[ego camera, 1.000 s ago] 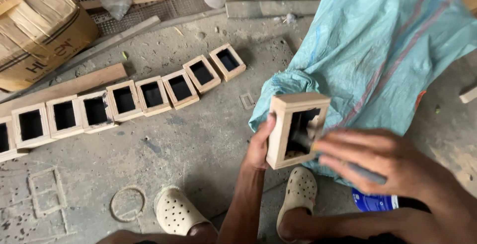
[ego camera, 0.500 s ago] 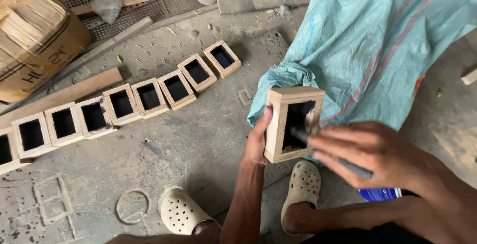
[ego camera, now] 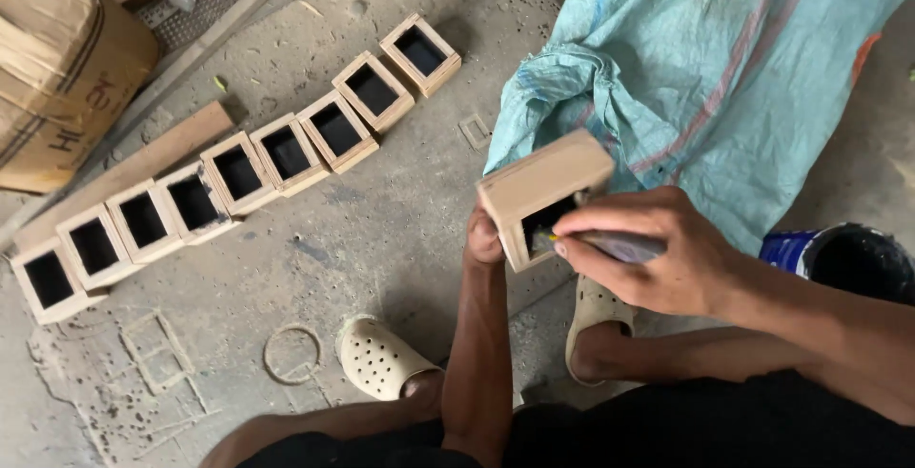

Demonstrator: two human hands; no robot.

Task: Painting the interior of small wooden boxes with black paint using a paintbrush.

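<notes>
> So how far along does this look?

Decent way in imo. Eight small wooden boxes [ego camera: 238,171] sit in a diagonal row on the concrete floor [ego camera: 381,230], insides already black. The ninth wooden box [ego camera: 540,196] is up off the floor, left hand [ego camera: 483,236] wrapped round its lower corner.

> And the right hand?

Right hand [ego camera: 658,249] has its grip pinched on a thin brush [ego camera: 596,242], tip in the box opening. Paint tin [ego camera: 843,258] is just beside the knee. Can't tell if more boxes wait.
</notes>
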